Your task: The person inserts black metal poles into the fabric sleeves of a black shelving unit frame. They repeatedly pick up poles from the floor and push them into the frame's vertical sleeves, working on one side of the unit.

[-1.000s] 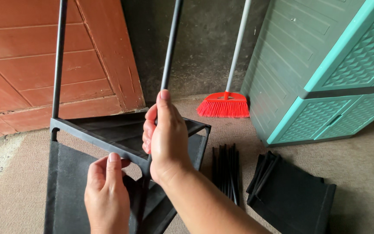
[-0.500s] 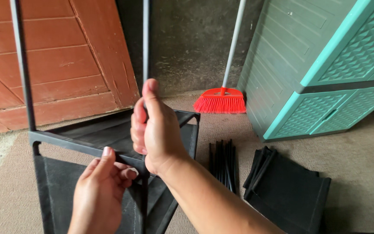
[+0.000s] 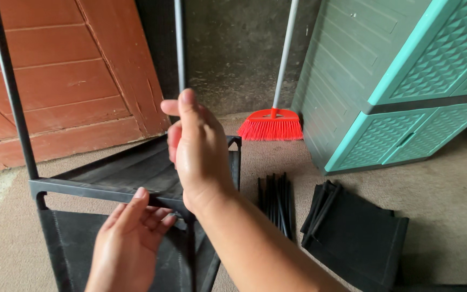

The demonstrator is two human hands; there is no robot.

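Right hand (image 3: 198,151) raised since earlier, rod (image 3: 179,43) released, fingers loose. Left hand (image 3: 131,238) pinching rack (image 3: 109,189) front corner. One broom (image 3: 272,123), one rod bundle (image 3: 277,203).

hands (image 3: 198,148): 2 | broom (image 3: 271,124): 1 | upright poles (image 3: 7,86): 2 | cabinet (image 3: 401,81): 1 (teal)

left hand (image 3: 131,238) on black shelf frame (image 3: 104,189); right hand (image 3: 198,148) at upright pole (image 3: 179,43).
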